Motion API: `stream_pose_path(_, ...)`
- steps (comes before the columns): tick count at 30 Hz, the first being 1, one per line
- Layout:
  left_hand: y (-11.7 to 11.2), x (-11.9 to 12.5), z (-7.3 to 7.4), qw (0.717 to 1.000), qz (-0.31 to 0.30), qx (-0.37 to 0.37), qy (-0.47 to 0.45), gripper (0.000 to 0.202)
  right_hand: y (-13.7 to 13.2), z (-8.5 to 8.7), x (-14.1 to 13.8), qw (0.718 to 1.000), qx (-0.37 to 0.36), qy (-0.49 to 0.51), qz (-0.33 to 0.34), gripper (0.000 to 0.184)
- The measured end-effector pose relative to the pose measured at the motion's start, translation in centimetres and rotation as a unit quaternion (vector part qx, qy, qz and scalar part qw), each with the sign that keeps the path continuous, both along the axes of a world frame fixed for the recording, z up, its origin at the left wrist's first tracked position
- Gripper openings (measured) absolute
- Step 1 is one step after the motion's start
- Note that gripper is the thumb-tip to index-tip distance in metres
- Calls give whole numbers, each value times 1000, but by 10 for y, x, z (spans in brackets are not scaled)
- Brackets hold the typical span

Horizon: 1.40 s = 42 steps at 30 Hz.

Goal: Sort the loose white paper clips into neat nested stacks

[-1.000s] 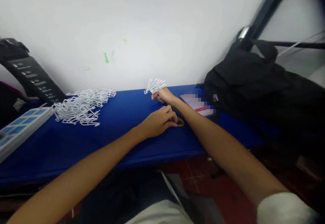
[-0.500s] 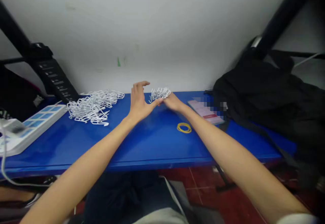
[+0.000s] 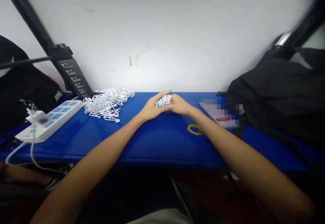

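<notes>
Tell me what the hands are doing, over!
Left hand and right hand together on bunched white hooks. Loose hook pile off to their left. Yellow bands by right forearm, not in the way.

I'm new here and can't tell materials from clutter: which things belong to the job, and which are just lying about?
Job:
- white wire bundle, between left hand and right hand
- pile of similar wire pieces
- probably yellow bands

Apparently lying about:
- power strip
- black bag, right
- flat pink item
</notes>
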<state>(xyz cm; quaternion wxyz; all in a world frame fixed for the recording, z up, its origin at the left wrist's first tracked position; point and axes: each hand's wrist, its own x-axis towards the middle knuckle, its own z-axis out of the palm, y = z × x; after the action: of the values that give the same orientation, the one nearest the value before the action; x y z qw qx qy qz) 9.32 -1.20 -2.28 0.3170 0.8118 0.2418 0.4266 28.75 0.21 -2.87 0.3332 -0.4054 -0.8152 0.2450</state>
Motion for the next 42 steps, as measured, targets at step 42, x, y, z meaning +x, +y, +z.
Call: stream_pose_path(42,21,-35,10,981,170,64,61,44,10,-6,12,991,-12,64,-117,47)
